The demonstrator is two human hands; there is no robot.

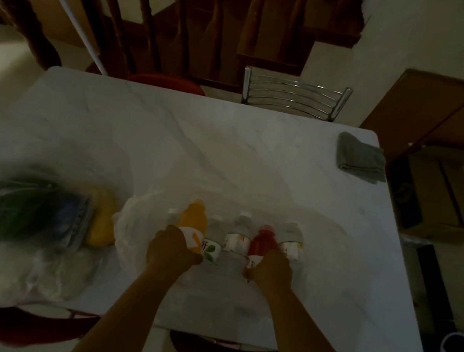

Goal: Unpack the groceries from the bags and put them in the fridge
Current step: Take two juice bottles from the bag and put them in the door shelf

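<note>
On the marble table (169, 140), the left hand (173, 247) grasps the orange bottle (193, 221) and the right hand (271, 268) grasps the red bottle (263, 243), both standing in a row with clear bottles (240, 233) on a plastic bag (136, 221). Their white labels are too blurred to read, save one character-like mark on the label (210, 249) beside the orange bottle.

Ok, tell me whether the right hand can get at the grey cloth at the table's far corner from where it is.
Probably yes, with a long stretch. The right hand is closed on the red bottle and must let go first. The tabletop between it and the grey cloth is bare.
</note>
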